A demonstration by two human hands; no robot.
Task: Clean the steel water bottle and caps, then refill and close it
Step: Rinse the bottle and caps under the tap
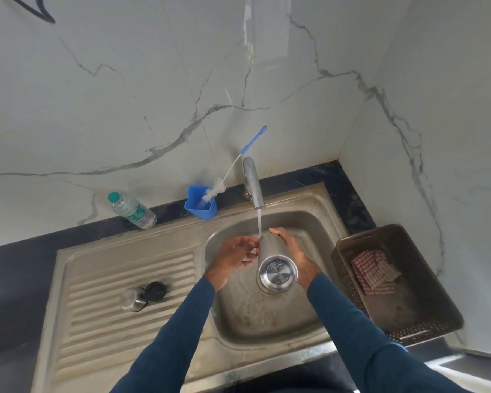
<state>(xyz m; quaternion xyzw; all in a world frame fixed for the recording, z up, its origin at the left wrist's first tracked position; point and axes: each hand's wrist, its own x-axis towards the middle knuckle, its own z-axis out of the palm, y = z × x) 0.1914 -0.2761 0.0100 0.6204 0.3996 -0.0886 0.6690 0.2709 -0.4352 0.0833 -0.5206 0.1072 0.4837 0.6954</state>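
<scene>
The steel water bottle lies tilted over the sink basin, its base turned toward me and its far end under the running tap. My right hand is wrapped around its right side and holds it. My left hand touches the bottle's left side with fingers spread in the water stream. A steel cap and a black inner cap rest on the ribbed drainboard at the left.
A blue holder with a bottle brush stands behind the sink. A plastic water bottle is on the dark counter at the left. A brown perforated basket holding a checked cloth sits at the right.
</scene>
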